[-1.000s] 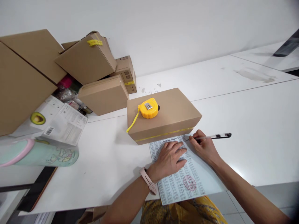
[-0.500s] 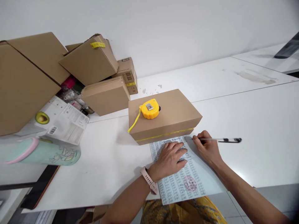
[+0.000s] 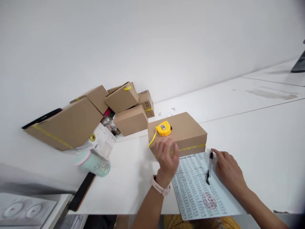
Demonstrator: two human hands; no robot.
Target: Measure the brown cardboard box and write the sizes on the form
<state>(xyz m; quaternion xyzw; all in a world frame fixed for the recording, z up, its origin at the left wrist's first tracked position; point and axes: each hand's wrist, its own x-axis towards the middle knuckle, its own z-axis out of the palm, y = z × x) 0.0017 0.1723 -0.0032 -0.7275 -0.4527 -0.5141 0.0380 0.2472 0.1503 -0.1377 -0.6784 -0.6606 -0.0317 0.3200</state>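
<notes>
My left hand, with a pale pink watch on its wrist, is raised in front of the near left side of a closed cardboard box. Its fingers are loosely bent, the thumb stands apart, and nothing shows in it; motion blurs it a little. On the box top lies a yellow tape measure with a yellow strap, just beyond those fingers. A black-and-clear pen lies on a printed sheet headed "Testing Report", which bears a red round stamp. Beside the pen, my right hand rests with its index finger stretched out, holding nothing.
Several cardboard boxes are piled at the back left of the white table. A mint bottle with a pink rim lies near a white avocado-print package. A dark object stands at the far right.
My right hand has let go of the pen, which now lies on the sheet. My left hand has lifted off the sheet towards the box. The view has shifted, showing more wall.
</notes>
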